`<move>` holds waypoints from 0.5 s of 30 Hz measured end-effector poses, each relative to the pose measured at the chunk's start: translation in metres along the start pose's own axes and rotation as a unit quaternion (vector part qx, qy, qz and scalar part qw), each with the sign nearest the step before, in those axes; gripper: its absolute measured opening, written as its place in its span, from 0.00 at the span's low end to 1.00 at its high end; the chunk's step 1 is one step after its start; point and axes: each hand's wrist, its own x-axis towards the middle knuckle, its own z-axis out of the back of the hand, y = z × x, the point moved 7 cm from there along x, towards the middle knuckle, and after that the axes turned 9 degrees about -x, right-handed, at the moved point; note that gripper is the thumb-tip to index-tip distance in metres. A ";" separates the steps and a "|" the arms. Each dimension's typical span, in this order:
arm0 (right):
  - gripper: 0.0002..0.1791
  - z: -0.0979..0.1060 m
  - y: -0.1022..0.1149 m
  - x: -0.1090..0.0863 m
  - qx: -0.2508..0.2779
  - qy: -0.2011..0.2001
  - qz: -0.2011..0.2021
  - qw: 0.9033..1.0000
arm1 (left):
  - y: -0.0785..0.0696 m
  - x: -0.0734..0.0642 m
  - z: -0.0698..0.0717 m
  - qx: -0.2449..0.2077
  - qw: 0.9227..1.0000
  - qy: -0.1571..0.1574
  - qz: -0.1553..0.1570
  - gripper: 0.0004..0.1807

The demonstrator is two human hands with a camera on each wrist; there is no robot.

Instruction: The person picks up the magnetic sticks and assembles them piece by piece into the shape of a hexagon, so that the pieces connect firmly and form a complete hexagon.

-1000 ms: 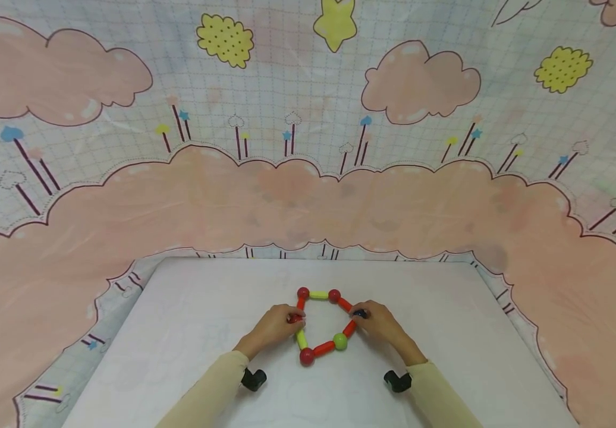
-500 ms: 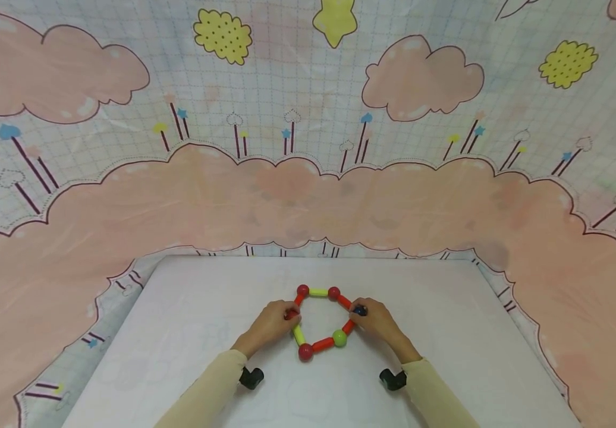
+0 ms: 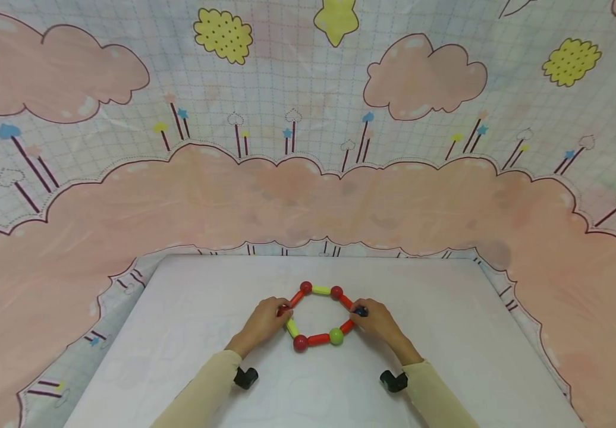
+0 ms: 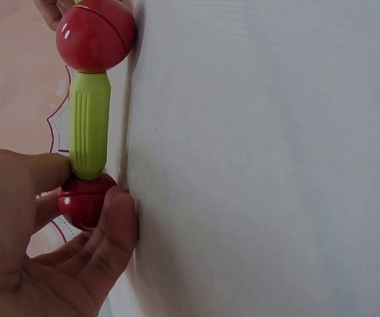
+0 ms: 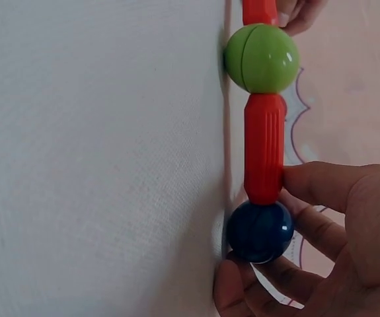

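Observation:
A six-sided ring of magnetic balls and rods lies on the white table [image 3: 222, 285]. My left hand [image 3: 261, 323] pinches the red ball [image 4: 84, 205] at the ring's left corner, with a yellow-green rod [image 4: 89, 125] joined to it. At the right corner, the fingers of my right hand [image 3: 379, 321] hold the dark blue ball [image 5: 261, 231], which meets a red rod [image 5: 264, 148]. A green ball [image 3: 336, 336] and another red ball [image 3: 300, 343] form the near corners. Two more red balls, one at far left [image 3: 305, 288] and one at far right [image 3: 336, 292], are joined by a yellow-green rod [image 3: 321, 290].
Behind the table hangs a cloth [image 3: 308, 202] printed with clouds and stars. A black wrist device sits at each sleeve cuff, one on the left [image 3: 246, 378] and one on the right [image 3: 394, 381].
My left hand has drawn the held red ball leftward, and the ring has widened into a more even hexagon. The near balls have shifted left and slightly away. My right hand stays nearly still.

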 end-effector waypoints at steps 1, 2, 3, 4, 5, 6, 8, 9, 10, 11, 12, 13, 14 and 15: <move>0.05 0.000 -0.001 0.000 0.000 -0.001 -0.001 1.000 | 0.001 0.000 -0.001 -0.006 1.000 0.003 0.000 0.12; 0.05 0.000 -0.001 0.000 0.000 -0.002 -0.001 1.000 | 0.002 0.000 -0.001 -0.012 1.000 0.007 -0.001 0.13; 0.05 0.000 -0.001 0.001 -0.001 -0.003 0.001 1.000 | 0.002 0.000 -0.001 -0.017 1.000 0.010 0.000 0.13; 0.05 0.000 -0.001 0.001 0.000 -0.005 0.003 1.000 | 0.002 0.000 -0.001 -0.023 1.000 0.012 0.000 0.14; 0.05 0.000 -0.001 0.001 0.000 -0.006 0.005 1.000 | 0.002 0.001 -0.002 -0.029 0.999 0.015 0.001 0.14; 0.05 0.000 -0.001 0.002 0.001 -0.007 0.005 1.000 | 0.003 0.001 -0.002 -0.035 0.999 0.018 0.001 0.15; 0.05 0.000 -0.001 0.002 0.003 -0.009 0.009 1.000 | 0.003 0.003 -0.003 -0.050 0.998 0.023 0.005 0.15; 0.05 0.000 -0.001 0.002 0.003 -0.010 0.011 1.000 | 0.003 0.003 -0.003 -0.059 0.998 0.026 0.008 0.16; 0.05 -0.001 -0.001 0.002 0.004 -0.010 0.012 1.000 | 0.003 0.004 -0.004 -0.066 0.997 0.028 0.011 0.16; 0.05 -0.001 -0.001 0.002 0.003 -0.010 0.013 1.000 | 0.003 0.004 -0.005 -0.071 0.997 0.031 0.015 0.16; 0.05 -0.002 -0.001 0.002 0.003 -0.010 0.014 1.000 | 0.004 0.005 -0.005 -0.077 0.996 0.032 0.020 0.17; 0.05 -0.002 -0.001 0.002 0.003 -0.009 0.014 1.000 | 0.004 0.005 -0.006 -0.080 0.996 0.030 0.026 0.17; 0.04 -0.003 -0.001 0.002 0.003 -0.007 0.014 1.000 | 0.005 0.005 -0.006 -0.082 0.996 0.029 0.032 0.18; 0.04 -0.003 -0.002 0.002 0.002 -0.007 0.014 1.000 | 0.005 0.006 -0.006 -0.080 0.996 0.025 0.037 0.19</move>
